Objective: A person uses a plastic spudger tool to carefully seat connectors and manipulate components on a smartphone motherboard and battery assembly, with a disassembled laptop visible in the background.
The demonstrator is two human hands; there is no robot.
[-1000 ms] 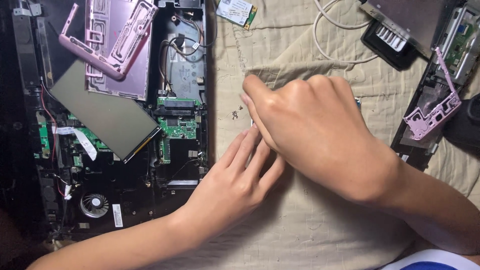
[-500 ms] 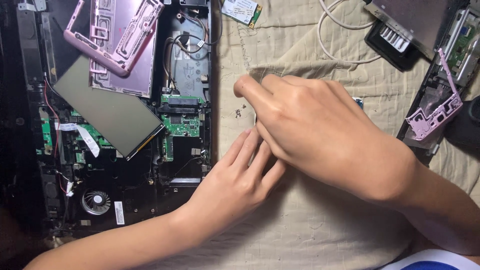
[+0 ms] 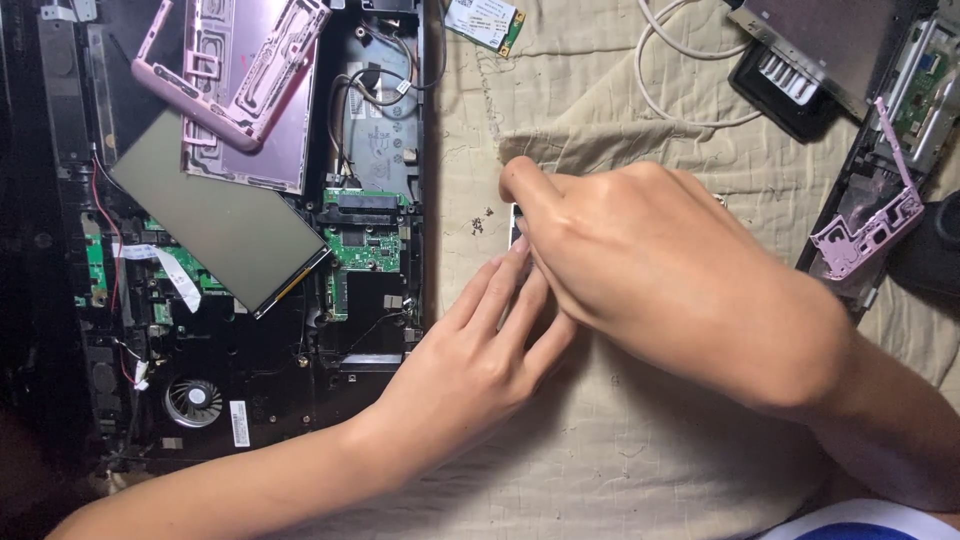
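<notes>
My right hand (image 3: 660, 280) lies knuckles-up on the beige cloth (image 3: 620, 460). Its fingers are curled and its thumb is pinched down over a small flat part (image 3: 515, 226). Only a light edge of that part shows under the thumb. My left hand (image 3: 470, 360) reaches in from the lower left. Its fingers are straight and held together, and the tips touch the hidden part just under my right hand. Both hands sit just right of the opened black laptop base (image 3: 60, 300).
In the laptop base are a green circuit board (image 3: 365, 245), a fan (image 3: 195, 395), a grey panel (image 3: 220, 225) and a pink frame (image 3: 250, 80). Tiny screws (image 3: 480, 225) lie left of my thumb. A green card (image 3: 485, 20), white cable (image 3: 680, 90) and pink bracket (image 3: 865, 225) lie farther off.
Both hands stay pressed together at the same spot. My right thumb has edged slightly to the right, and the view has shifted a little.
</notes>
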